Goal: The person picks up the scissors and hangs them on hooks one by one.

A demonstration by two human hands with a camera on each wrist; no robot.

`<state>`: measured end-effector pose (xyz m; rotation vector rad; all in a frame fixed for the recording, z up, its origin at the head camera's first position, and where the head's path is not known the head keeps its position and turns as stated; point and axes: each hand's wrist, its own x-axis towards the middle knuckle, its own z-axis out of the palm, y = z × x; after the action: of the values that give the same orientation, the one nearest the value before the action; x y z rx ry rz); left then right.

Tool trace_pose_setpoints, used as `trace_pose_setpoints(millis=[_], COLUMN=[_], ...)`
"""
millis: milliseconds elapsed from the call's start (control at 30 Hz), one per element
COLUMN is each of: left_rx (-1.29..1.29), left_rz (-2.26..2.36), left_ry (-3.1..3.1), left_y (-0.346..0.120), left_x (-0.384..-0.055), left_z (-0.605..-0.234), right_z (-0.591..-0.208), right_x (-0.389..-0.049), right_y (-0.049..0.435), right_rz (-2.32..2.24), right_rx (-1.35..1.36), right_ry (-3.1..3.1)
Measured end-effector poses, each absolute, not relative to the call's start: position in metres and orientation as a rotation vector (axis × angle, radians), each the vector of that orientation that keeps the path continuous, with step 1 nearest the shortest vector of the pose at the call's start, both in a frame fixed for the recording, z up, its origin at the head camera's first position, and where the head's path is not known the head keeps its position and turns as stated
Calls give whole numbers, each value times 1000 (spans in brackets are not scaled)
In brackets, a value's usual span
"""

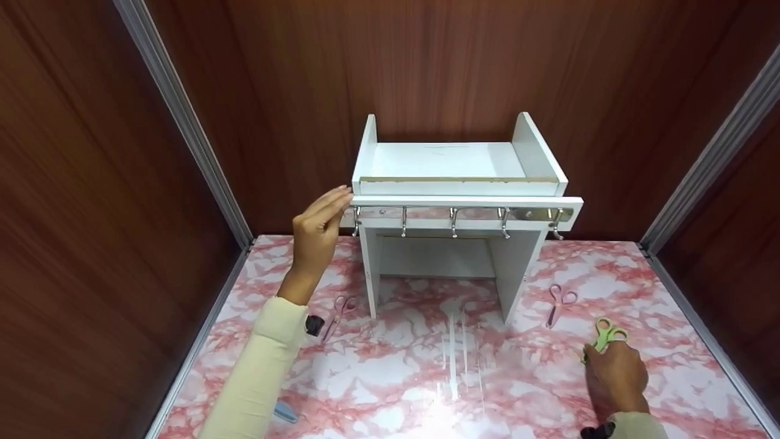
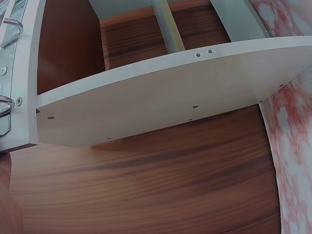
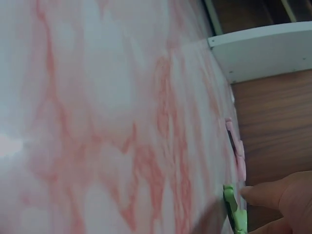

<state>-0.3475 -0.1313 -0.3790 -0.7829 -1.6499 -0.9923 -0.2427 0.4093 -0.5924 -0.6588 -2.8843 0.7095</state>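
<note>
A white wooden shelf unit (image 1: pixel 448 188) stands at the back, with a rail of metal hooks (image 1: pixel 428 213) across its front. My left hand (image 1: pixel 317 228) touches the left end of this rail with its fingers extended; only part of that hand shows at the lower left of the left wrist view. At the right, my right hand (image 1: pixel 618 373) pinches a pair of green scissors (image 1: pixel 603 334) at the tabletop, its fingers partly hidden. The handle loops point away from me. In the right wrist view the fingers meet the green scissors (image 3: pixel 236 210) near the lower edge.
Pink scissors (image 1: pixel 556 305) lie right of the unit, and another pink pair (image 1: pixel 337 318) lies to its left. A blue-grey object (image 1: pixel 285 412) shows partly beside the left sleeve. Brown panels (image 1: pixel 91 213) enclose the red-and-white marbled table (image 1: pixel 378 378).
</note>
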Motion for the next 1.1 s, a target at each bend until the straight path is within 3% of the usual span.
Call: trace_pose_setpoints(millis=[633,1100], left_rx=[-788,-786], left_rz=[-1008,-993], left_ry=[-1638,-1652], left_y=[-131,-132], left_x=[-349,-349], left_z=[-380,-379], right_z=[-592,-586], right_x=[-242,-240], right_y=[422,424], right_rz=[652,595], right_rx=[-560,-641], right_ry=[-2877,-2930])
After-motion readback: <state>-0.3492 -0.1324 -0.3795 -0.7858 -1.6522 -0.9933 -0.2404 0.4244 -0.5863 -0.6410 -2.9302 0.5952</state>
